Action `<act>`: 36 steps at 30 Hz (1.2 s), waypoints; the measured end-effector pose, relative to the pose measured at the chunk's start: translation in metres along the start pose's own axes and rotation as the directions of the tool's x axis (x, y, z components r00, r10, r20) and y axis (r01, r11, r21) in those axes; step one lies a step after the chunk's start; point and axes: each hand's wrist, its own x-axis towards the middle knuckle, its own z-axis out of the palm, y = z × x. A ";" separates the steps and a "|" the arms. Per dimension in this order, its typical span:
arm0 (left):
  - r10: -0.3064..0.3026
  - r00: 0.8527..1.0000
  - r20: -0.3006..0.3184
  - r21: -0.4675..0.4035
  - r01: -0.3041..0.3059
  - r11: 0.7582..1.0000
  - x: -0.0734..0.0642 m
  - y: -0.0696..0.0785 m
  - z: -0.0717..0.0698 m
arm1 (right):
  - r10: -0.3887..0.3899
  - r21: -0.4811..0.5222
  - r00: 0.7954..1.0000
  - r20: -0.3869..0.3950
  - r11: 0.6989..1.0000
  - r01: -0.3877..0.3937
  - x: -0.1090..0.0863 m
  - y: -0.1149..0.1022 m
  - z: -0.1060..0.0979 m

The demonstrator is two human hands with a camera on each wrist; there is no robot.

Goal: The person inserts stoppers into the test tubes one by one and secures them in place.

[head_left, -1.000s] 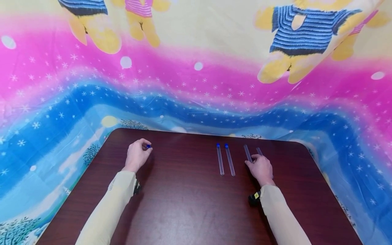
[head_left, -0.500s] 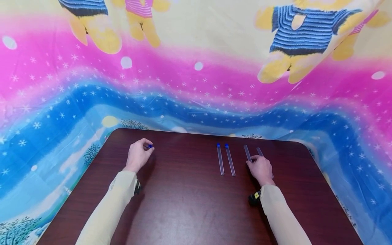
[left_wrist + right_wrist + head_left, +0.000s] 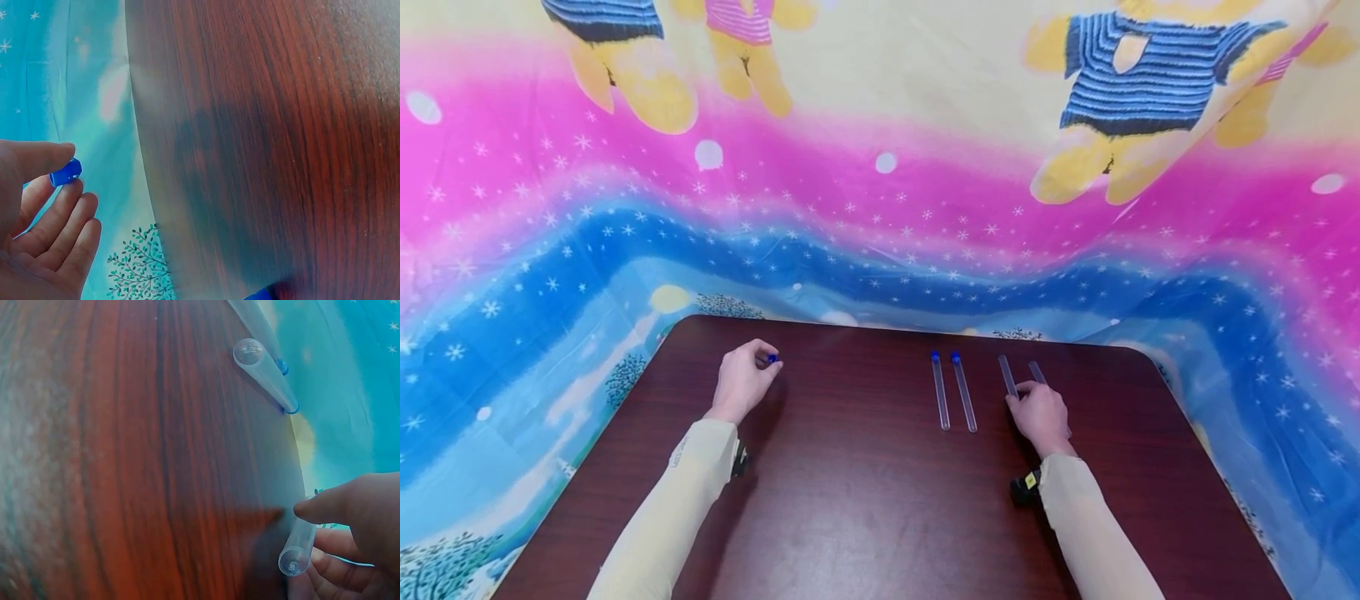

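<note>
At the table's far left, my left hand [image 3: 745, 379] pinches a small blue cap [image 3: 66, 172] between thumb and forefinger, above the wood. The other fingers are loosely bent beneath it. Over on the right, my right hand [image 3: 1039, 417] reaches down to a clear uncapped test tube [image 3: 296, 553]. Its thumb lies on one side of that tube and its fingers on the other, pinching it. Another uncapped tube [image 3: 1037, 371] lies to the right, partly hidden by the hand. Two test tubes with blue caps, one [image 3: 940, 393] and another [image 3: 964, 393], lie side by side left of the hand.
The dark wooden table [image 3: 850, 483] has rounded far corners. A printed cloth [image 3: 880, 208] with bears and snowflakes hangs behind and around it. A blue bit [image 3: 259, 294] shows at the bottom of the left wrist view.
My left hand has moved slightly right with the blue cap. The right thumb has moved a little rightward, in against the uncapped tube. The tubes lie as before.
</note>
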 end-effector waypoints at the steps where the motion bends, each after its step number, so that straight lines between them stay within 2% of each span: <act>1: -0.001 1.000 0.003 0.001 0.001 1.000 0.000 0.000 0.000 | 0.002 0.004 1.000 0.002 1.000 -0.002 0.000 0.000 -0.001; 19: 0.017 1.000 0.020 -0.006 -0.017 1.000 0.002 0.006 0.006 | -0.066 0.028 0.996 -0.059 0.997 0.068 0.003 -0.001 -0.005; 27: 0.041 0.999 0.033 -0.007 -0.040 0.999 0.000 0.008 0.009 | -0.046 0.052 0.998 -0.039 0.997 0.048 0.001 -0.004 -0.006; 36: 0.055 0.998 0.024 -0.026 -0.054 0.998 0.000 0.011 0.011 | -0.064 0.040 0.996 -0.059 0.997 0.067 0.001 -0.008 -0.005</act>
